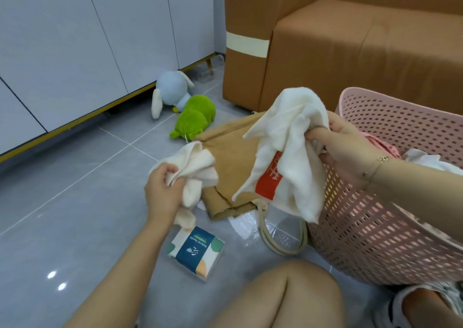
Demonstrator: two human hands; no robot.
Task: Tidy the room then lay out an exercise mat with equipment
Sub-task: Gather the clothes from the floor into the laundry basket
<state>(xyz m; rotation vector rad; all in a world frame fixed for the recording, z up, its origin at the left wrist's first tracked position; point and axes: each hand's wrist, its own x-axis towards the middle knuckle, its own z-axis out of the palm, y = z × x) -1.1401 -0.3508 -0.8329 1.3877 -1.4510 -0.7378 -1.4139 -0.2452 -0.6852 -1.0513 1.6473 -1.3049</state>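
Pink laundry basket (390,210) is sitting just right of my grip, so I'm dropping in the cream cloth (288,147), which my right hand (345,150) and left hand (162,190) are clutching bunched. Below the left hand, the tissue pack (196,252) is reading "Natural Health".

Bare forearms, no sleeves; a thin gold bracelet (375,165) on the right wrist, a ring (324,150) on that hand; pale frayed shorts (398,307)
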